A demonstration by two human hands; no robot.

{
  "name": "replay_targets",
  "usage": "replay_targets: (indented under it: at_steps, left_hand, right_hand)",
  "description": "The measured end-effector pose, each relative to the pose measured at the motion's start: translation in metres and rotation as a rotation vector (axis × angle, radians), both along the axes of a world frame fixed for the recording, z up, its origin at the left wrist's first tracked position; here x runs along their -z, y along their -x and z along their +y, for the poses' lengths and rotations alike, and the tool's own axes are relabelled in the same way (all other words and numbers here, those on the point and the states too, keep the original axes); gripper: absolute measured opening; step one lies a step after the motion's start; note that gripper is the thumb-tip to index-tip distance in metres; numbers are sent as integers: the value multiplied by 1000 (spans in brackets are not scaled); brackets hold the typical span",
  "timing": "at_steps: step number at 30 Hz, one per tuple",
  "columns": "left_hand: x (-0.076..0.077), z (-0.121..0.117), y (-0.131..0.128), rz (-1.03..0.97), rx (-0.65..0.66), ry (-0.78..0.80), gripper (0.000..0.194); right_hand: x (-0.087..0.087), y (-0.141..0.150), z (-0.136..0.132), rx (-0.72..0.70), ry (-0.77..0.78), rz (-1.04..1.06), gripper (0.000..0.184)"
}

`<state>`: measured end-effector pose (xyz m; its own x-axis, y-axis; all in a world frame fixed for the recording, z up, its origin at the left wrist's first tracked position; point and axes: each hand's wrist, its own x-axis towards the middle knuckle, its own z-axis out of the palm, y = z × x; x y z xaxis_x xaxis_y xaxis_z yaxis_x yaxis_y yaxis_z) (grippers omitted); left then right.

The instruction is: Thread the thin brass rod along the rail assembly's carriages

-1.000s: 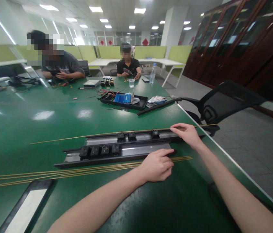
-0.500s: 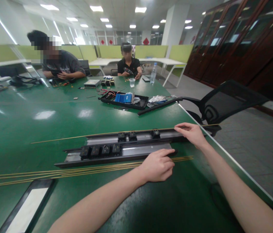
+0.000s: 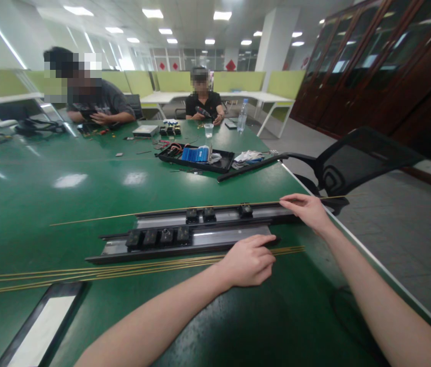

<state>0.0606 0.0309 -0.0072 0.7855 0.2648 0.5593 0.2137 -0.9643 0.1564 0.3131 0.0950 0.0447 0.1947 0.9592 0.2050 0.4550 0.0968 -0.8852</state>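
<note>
Green tabletop (image 3: 66, 204) — along the far rail (image 3: 226, 213) runs the thin rod (image 3: 161, 211), fingertip-pinched by the right hand (image 3: 307, 210); left hand (image 3: 251, 261), nearer than that rail, half-curled — hold unclear. Light, level pressure should prevent bowing.

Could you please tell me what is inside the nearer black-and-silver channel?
Four black blocks sit in the left part of the nearer channel; anything under them is covered and cannot be seen.

Two channels (image 3: 223, 234) are holding seven black blocks (image 3: 167, 236), four near, three far; one bottle (image 3: 242, 118) is standing far.
</note>
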Motion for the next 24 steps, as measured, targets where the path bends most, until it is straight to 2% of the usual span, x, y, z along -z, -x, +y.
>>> replay_targets:
  at_steps: [24]
  left_hand:
    - [-1, 0, 0, 5, 5, 9, 24]
  right_hand:
    - [4, -31, 2, 82, 0, -8, 54]
